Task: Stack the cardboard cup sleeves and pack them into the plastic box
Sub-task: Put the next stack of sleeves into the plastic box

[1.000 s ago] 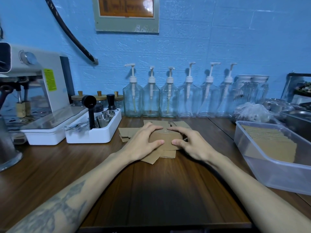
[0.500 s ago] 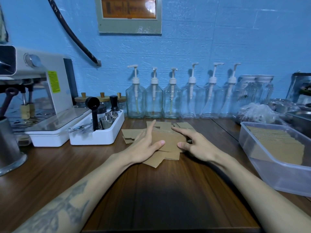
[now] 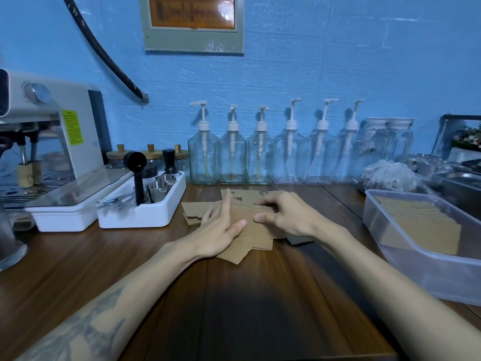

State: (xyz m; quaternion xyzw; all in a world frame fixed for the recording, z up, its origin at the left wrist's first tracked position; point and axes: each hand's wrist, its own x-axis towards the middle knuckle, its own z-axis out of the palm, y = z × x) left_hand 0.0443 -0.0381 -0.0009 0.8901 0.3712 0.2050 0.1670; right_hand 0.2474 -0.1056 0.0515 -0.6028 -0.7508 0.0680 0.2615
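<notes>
Cardboard sleeves [image 3: 244, 222] lie loose under the flat left hand [image 3: 221, 230] and pinching right hand [image 3: 283, 217]; squaring comes next, then the plastic box [image 3: 390, 254] at 3 o'clock.

The table [image 3: 260, 295] is of dark brown wood. At its far edge, against the blue wall [image 3: 338, 61], a row of six clear pump bottles [image 3: 260, 155] stands side by side. Right of them stand two clear jars [image 3: 387, 142], and in front of these lies a crumpled plastic bag [image 3: 387, 175]. On the left stands a white espresso machine [image 3: 52, 142]. Beside it a white tray [image 3: 145, 217] holds small metal cups [image 3: 161, 185] and a black scoop [image 3: 136, 175]. Behind the tray stand three jars with wooden lids [image 3: 151, 157]. A framed sign [image 3: 194, 22] hangs on the wall, and a black hose [image 3: 104, 53] runs slanted across it.
</notes>
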